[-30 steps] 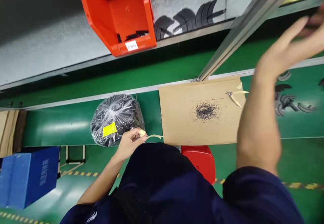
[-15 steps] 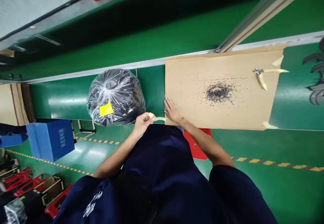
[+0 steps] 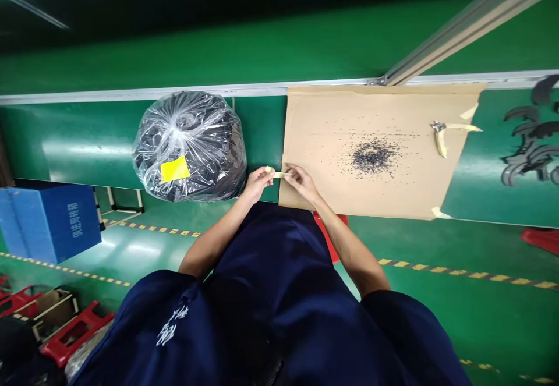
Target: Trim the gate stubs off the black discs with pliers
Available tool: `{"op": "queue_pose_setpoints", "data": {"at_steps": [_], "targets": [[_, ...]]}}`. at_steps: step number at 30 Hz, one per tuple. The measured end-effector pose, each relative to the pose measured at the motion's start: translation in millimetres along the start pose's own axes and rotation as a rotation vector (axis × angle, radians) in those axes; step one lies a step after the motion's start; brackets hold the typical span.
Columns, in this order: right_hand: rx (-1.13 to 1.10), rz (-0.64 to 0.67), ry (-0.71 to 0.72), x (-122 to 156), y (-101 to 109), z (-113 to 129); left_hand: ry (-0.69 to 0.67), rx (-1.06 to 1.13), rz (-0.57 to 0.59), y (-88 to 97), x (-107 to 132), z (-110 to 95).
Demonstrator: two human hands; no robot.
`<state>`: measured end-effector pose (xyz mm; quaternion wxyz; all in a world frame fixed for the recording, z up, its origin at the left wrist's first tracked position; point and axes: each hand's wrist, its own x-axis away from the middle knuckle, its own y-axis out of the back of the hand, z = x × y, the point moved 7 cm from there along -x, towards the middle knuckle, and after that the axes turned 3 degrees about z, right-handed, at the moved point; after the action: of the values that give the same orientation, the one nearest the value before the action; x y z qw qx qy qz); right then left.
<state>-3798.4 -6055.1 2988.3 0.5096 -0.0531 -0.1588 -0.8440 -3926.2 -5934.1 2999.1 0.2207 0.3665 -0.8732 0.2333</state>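
A short strip of pale yellow tape (image 3: 280, 174) stretches between my hands, over the left edge of the cardboard sheet (image 3: 332, 191). My left hand (image 3: 258, 185) pinches its left end, where a thicker bit of tape shows at the fingertips. The right end is pinched in the fingers of my right hand (image 3: 302, 183), by the sheet's left edge. Small black scraps (image 3: 374, 158) lie heaped and scattered on the cardboard. Nippers with pale yellow handles (image 3: 441, 135) rest spread near its right side. Tape pieces (image 3: 441, 213) sit at the sheet's right corners.
Left of my hands stands a clear plastic bag (image 3: 209, 165) of black contents with a yellow label (image 3: 175, 169). Curved black parts (image 3: 530, 147) lie on the green bench at far right. A metal post (image 3: 463, 31) rises behind. A blue box (image 3: 56, 223) stands lower left.
My right hand has gone from lying flat on the cardboard's left edge to pinching the tape. My left hand has moved up in view with its end. The view has shifted right.
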Motion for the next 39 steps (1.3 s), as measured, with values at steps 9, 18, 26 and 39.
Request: {"op": "queue_pose_setpoints", "data": {"at_steps": [9,18,26,39], "targets": [[-0.032,0.014,-0.107,-5.1,2.8,-4.8,-0.045,-0.145,-0.103,17.6,-15.8,9.1],[0.062,-0.169,-0.235,-19.3,-1.9,-6.1,-0.172,-0.363,-0.267,25.5,-42.3,1.5],[0.092,-0.181,-0.276,-33.7,7.5,2.4,-0.248,-0.479,-0.288,18.7,-51.4,-13.9],[0.319,-0.173,-0.390,-54.3,11.2,0.2,-0.283,-0.602,-0.263,11.3,-67.7,-29.2]]}}
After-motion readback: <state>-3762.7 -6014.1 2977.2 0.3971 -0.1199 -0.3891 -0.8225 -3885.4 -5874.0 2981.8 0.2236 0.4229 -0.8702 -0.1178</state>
